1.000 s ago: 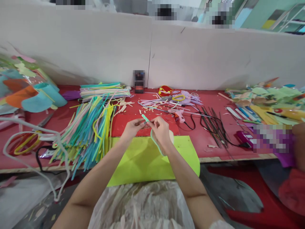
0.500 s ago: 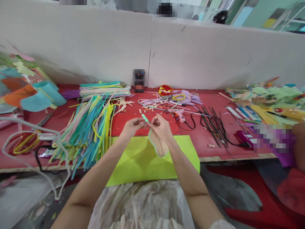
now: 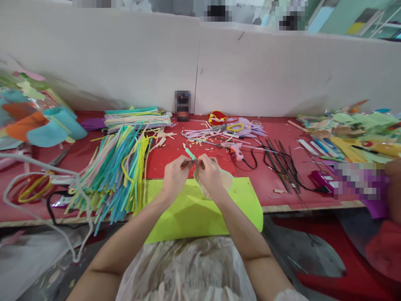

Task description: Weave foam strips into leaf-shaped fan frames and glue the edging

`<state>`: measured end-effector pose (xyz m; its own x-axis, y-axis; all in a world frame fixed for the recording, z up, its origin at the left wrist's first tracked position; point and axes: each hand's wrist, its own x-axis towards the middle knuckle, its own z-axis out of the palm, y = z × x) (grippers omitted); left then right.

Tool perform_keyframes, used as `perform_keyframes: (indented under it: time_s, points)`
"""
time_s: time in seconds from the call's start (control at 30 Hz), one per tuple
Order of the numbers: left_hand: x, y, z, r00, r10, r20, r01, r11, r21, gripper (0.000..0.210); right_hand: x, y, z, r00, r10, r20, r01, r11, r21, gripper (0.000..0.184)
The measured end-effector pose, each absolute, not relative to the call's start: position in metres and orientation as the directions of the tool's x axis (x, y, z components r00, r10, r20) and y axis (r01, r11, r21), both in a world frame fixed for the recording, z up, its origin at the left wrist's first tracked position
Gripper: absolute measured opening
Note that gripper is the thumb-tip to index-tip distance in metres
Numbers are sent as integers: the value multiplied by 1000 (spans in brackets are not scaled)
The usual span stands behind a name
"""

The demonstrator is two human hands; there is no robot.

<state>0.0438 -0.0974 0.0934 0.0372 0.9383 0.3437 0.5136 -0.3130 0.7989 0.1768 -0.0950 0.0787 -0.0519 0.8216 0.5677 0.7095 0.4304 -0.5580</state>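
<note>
Watching remotely, I see the pale fan-shaped piece (image 3: 228, 180) turned rightward past my right hand (image 3: 209, 175) since half a second ago, over the lime sheet (image 3: 188, 213). My left hand (image 3: 176, 173) has curled in; both pinch the green stick (image 3: 189, 152), fingers closed, suggesting finer work there.

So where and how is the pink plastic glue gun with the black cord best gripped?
Probably by its pink plastic handle, from the person's near right side: the handle juts toward the person, while the slim nozzle points left, away from that grip.
</note>
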Motion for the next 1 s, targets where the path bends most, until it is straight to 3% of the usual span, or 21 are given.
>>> perform_keyframes:
  time_s: [0.17, 0.27, 0.4, 0.53, 0.63, 0.77, 0.9, 1.0]
  points:
    - [42, -100, 89, 109, 885, 453, 650, -408, 641, 18, 178, -94, 78, 74, 854, 516, 587, 381, -715, 15]
    - [39, -92, 84, 86, 888, 451, 551, -420, 721, 18, 181, -94, 80, 102, 903, 418, 431, 339, -837, 21]
    - [32, -76, 77, 97, 945, 312, 309, -326, 893, 13, 185, -93, 85, 71, 953, 296, 172, 280, -944, 28]
    - [22, -57, 65, 284, 944, 166, 34, -183, 982, 20, 189, -89, 89, -93, 967, 238, -101, 229, -968, 34]
    - [14, -44, 60, 478, 875, 78, -54, -59, 997, 24, 194, -87, 92, -244, 943, 228, -202, 180, -963, 38]
    - [4, -31, 73, 699, 706, -110, 122, 34, 992, 17, 202, -87, 96, -438, 876, 200, -141, 153, -978, 40]
    - [-3, -17, 96, 790, 533, -304, 372, -22, 928, 11, 206, -87, 104, -564, 815, 134, 134, 251, -959, 37]
    - [-4, -10, 109, 795, 479, -372, 474, -106, 874, 15, 204, -87, 106, -620, 773, 137, 336, 419, -843, 26]
